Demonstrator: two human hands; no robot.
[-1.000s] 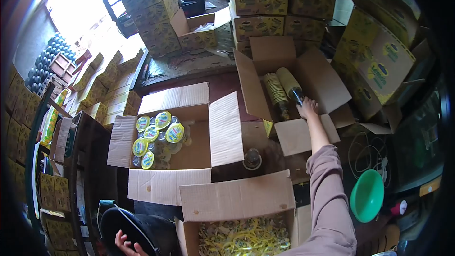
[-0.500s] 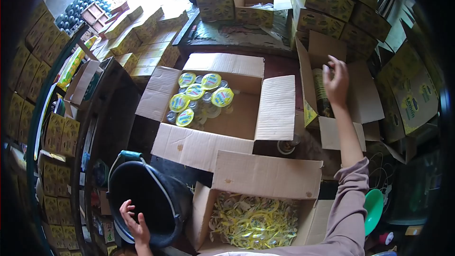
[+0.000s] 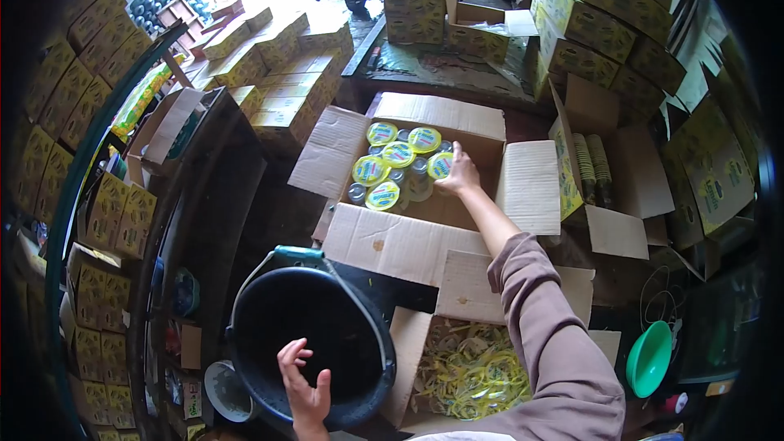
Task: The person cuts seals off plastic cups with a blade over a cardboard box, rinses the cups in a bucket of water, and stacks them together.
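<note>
My right hand (image 3: 461,171) reaches into an open cardboard box (image 3: 400,233), its fingers round the edge of a plastic cup (image 3: 439,165) with a yellow printed lid. Several more sealed cups (image 3: 398,153) stand in that box, some lid up, others showing clear or greyish bottoms. My left hand (image 3: 304,382) hangs over the mouth of a large black bucket (image 3: 253,343), holding nothing, with its thumb and fingers apart. The bucket's inside looks dark.
A nearer carton (image 3: 408,359) holds yellow lid trimmings (image 3: 474,371). Stacked cups (image 3: 594,167) fill part of an open carton (image 3: 616,229) at right. A green bowl (image 3: 651,359) and a white pail (image 3: 229,392) stand lower down. Yellow cartons (image 3: 286,106) are piled behind.
My right hand has moved left from the stacked cups to the sealed cup in the middle box. The view has shifted left. My left hand stays over the bucket.
</note>
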